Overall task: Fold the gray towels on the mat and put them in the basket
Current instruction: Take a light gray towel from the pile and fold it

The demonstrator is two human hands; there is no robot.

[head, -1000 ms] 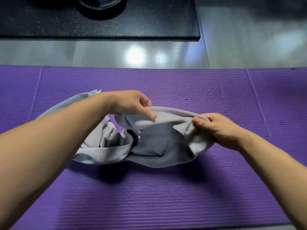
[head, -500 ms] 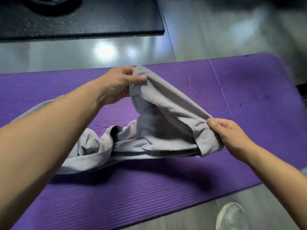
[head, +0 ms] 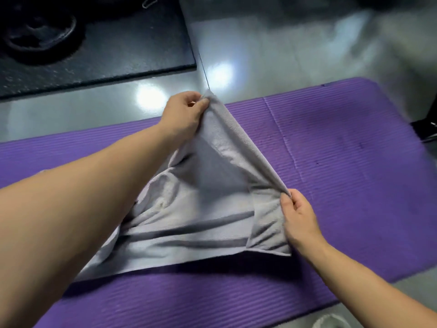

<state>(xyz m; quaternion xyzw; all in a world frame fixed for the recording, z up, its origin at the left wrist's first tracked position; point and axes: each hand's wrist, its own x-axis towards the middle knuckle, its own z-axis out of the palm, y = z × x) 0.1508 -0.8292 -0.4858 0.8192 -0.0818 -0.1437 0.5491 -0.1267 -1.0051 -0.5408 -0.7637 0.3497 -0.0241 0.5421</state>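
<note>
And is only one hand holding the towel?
No, the left hand and the right hand both pinch an edge of the gray towel.

Gray towel (head: pixel 189 221) stretched, rumpled, over purple mat (head: pixel 354 162).

The left hand (head: pixel 183 114) and right hand (head: pixel 299 216) are bare. The left forearm (head: pixel 82 197) and right forearm (head: pixel 366 280) are bare too, all the way back to the edge of view. Below the right hand shows a pale, blurred shoe toe (head: pixel 331 322).
</note>
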